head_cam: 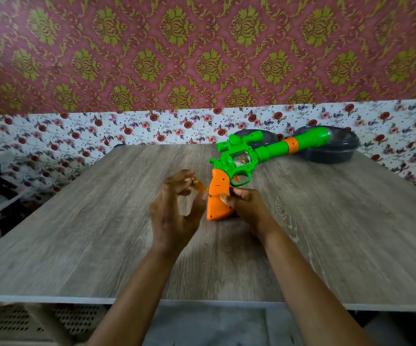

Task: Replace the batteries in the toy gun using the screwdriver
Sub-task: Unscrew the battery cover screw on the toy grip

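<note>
Two dark round containers sit at the far edge. The deeper dark container [331,153] is under the muzzle of the toy gun [241,161], and the flatter dark container [268,139] is behind its scope. I can't see what either holds. The table [326,233] spreads wide either side of the hands, with its front edge running below the forearms. The right hand [245,203] grips the orange grip [218,198], butt down on the wood and barrel angled up and right. The left hand [174,211] is blurred. It seems to pinch a yellow translucent screwdriver [200,186] just beside the grip, the tip hard to make out.
</note>
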Motion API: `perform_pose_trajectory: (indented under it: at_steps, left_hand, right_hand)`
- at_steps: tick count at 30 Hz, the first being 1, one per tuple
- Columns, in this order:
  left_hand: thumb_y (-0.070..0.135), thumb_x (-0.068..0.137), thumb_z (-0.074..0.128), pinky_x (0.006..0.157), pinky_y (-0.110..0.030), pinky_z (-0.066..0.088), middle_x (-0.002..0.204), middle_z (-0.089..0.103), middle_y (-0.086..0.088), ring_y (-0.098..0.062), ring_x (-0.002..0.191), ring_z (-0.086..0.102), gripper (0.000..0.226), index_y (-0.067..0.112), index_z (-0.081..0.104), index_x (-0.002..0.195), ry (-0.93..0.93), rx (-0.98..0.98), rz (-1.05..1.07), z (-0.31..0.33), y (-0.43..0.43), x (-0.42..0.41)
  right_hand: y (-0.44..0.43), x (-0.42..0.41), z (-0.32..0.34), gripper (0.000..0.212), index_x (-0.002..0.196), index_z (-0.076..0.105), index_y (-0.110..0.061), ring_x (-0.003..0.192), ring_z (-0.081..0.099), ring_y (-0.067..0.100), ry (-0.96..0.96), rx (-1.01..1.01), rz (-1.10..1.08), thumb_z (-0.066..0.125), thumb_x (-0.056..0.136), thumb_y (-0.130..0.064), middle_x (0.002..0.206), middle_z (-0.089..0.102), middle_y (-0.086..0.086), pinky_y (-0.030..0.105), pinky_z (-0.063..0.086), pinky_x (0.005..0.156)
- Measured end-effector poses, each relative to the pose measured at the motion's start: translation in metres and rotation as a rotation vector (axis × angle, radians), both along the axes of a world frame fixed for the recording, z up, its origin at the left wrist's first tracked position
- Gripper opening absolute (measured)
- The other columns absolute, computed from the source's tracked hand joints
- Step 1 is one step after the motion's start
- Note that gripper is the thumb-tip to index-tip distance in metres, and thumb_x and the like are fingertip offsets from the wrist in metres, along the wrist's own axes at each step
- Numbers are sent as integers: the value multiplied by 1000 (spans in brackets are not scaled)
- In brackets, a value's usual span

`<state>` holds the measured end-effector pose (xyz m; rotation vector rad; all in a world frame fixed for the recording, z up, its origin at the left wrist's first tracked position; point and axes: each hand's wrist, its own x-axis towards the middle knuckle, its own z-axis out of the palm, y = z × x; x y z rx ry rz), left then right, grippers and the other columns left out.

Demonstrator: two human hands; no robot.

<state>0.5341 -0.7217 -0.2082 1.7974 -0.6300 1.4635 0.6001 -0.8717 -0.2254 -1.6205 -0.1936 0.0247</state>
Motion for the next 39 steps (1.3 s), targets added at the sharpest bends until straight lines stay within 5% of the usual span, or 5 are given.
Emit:
perform_pose_trajectory:
  at_steps: [10,16,23,27,39]
  left_hand:
    - [14,79,67,57,-21,47,92,52,2,-10,69,55,28,13,41,91,-1,2,-10,0,0,0]
    - [23,84,66,80,-21,53,111,62,-5,0,110,59,29,13,43,97,30,-10,-58,-2,-2,1]
    - [29,91,55,68,-19,52,101,65,-4,-11,88,65,22,13,40,92,-41,146,-56,-3,-4,0]
    - [37,91,56,59,-25,49,93,65,9,-11,75,62,26,15,41,91,-15,23,6,-2,1,1]
    - [26,88,58,58,-32,52,102,67,-11,-18,67,63,27,14,45,109,47,58,63,-4,2,3]
  right_hand:
    - [0,0,0,31,118,61,-2,100,59,18,-8,-13,-13,59,87,-6,113,65,15,34,47,92]
    - [0,-1,0,31,118,60,-1,98,59,17,-17,-2,6,57,87,-4,106,64,9,26,49,84]
    - [0,-1,-1,28,115,61,0,89,60,12,-21,21,4,57,87,-3,102,64,7,14,49,74]
    - [1,1,-1,29,116,61,-1,96,59,16,-16,1,-5,58,87,-4,107,65,12,21,49,81]
    - [-1,2,-3,33,119,61,-3,107,60,23,-6,-33,-4,59,87,-10,116,65,14,39,46,99]
